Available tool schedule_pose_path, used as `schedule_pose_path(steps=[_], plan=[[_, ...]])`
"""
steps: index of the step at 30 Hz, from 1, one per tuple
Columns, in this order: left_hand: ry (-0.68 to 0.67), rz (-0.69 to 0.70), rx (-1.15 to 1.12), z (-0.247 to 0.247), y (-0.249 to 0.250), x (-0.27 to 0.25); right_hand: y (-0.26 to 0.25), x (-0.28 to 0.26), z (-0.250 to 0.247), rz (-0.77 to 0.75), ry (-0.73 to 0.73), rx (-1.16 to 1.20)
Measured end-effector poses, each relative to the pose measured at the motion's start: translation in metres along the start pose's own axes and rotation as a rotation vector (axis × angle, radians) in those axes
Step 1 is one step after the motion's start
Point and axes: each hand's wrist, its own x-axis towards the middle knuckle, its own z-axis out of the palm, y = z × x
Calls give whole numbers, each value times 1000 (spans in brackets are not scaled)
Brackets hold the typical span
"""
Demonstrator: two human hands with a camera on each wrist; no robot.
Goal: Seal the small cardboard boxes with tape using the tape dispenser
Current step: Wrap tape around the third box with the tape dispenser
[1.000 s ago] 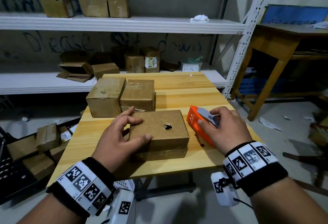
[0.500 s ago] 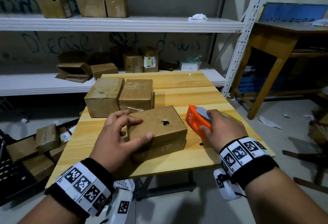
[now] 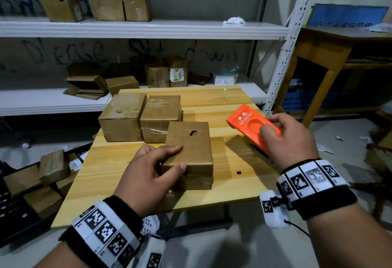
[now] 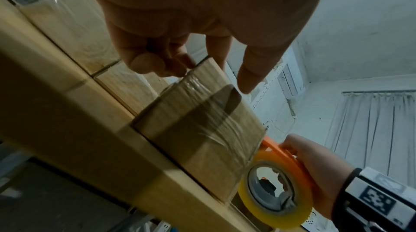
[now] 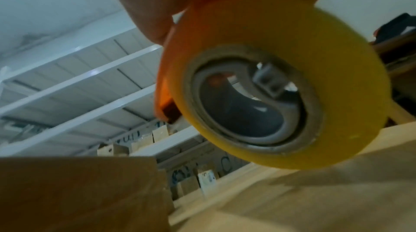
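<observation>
A small brown cardboard box [image 3: 191,146] with a hole in its top sits near the front of the wooden table [image 3: 224,106]. My left hand [image 3: 157,165] grips its near left corner, thumb on the front edge and fingers along the left side. Clear tape crosses its side [image 4: 202,125] in the left wrist view. My right hand [image 3: 290,138] holds the orange tape dispenser [image 3: 252,125] lifted off the table, to the right of the box. Its yellow tape roll [image 5: 281,84] fills the right wrist view [image 4: 276,191].
Two more taped boxes [image 3: 122,117] [image 3: 160,117] stand side by side just behind the held box. White metal shelves [image 3: 127,28] with several boxes rise behind the table. A wooden stool [image 3: 324,55] stands to the right. Loose boxes [image 3: 51,165] lie on the floor at left.
My right hand has lifted the dispenser off the table and tilted it so its flat orange face shows. My left hand has turned the box so its long side points away.
</observation>
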Motion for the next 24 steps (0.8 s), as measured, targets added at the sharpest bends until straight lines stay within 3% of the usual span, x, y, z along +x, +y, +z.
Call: schedule_pose_path(steps=[4,15,20,24], plan=[[-3,23,-12,1,-1,-1,-5,-1,-4,-31,43,194],[-103,78,-14,-5,2,-6,-20,-18,-18,-235,-13,395],[63,196,18,-9,5,-10,-23,-22,-21,-318,31,399],[135,187,-232,-12,17,-6,-26,-30,-23,-392,35,410]])
